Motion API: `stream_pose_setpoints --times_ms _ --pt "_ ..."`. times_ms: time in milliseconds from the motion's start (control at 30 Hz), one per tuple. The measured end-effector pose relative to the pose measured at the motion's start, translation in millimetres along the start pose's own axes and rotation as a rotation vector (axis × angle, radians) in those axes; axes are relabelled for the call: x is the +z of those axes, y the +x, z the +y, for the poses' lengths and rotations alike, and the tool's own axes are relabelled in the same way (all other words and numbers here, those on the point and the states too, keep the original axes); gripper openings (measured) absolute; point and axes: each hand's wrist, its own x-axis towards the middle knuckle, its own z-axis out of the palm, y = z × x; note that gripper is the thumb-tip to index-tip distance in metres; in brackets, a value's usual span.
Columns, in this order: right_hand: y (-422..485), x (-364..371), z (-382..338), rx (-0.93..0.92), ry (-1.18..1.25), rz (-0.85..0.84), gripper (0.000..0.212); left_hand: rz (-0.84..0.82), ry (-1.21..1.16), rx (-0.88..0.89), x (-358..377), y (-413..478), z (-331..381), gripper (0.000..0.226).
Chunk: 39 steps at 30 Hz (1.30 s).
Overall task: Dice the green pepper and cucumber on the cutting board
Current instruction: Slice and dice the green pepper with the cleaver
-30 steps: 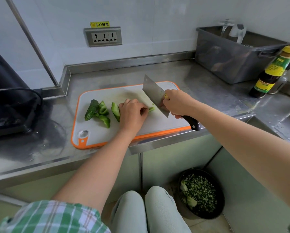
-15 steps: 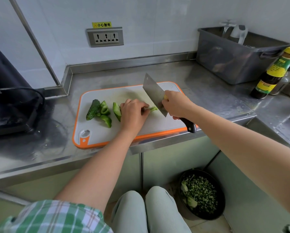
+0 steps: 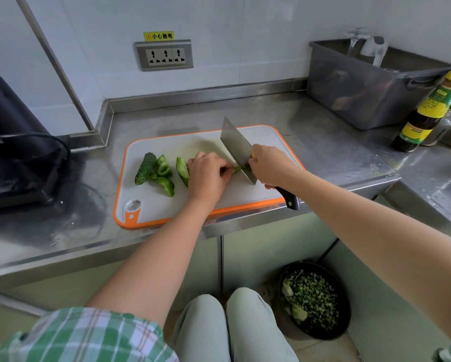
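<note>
Cutting board (image 3: 156,202): white with an orange rim, lying flat near the front edge of the steel counter (image 3: 323,142).
Cucumber (image 3: 144,171): a dark, bumpy chunk on the left part of the board, uncut, touching the pepper next to it.
Pepper pieces (image 3: 164,169): a few curved green chunks just right of the cucumber, with one paler wedge close against the left hand.
Left hand (image 3: 208,176): knuckles up, fingers curled, fingertips pinching a thin green strip (image 3: 236,169) down onto the board; I can't tell whether it's pepper or cucumber.
Right hand (image 3: 271,165): wrapped tight round the knife (image 3: 236,147) where the blade meets the black handle.
Knife: a broad cleaver, tip pointing away and to the left, its edge down on the strip right beside the left fingertips.
Behind: a wall socket (image 3: 164,55), a grey tub (image 3: 362,100) and a sauce bottle (image 3: 425,113) off to the right.
Floor: a dark bowl (image 3: 313,299) of chopped greens by the person's knees.
</note>
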Motion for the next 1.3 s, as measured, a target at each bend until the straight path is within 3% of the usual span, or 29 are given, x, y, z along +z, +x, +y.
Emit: stream_pose_setpoints --times_ms 233,400,700,933,1300 --pt "-3 -20 -3 -0.017 -0.004 -0.07 0.01 0.001 -0.014 -0.007 1 0 0 0.009" --pt "-3 -13 -5 -0.014 -0.042 -0.095 0.027 0.009 -0.01 0.005 1 0 -1 0.008" --pt "-2 -8 -3 0.0 0.044 0.007 0.008 0.025 -0.041 -0.01 1 0 -1 0.012" --pt "-7 -21 -9 -0.019 -0.065 -0.11 0.018 0.0 0.005 -0.015 0 -1 1 0.01" --pt "-4 -5 -3 0.006 0.064 0.026 0.011 -0.011 -0.03 -0.02 1 -1 -1 0.012"
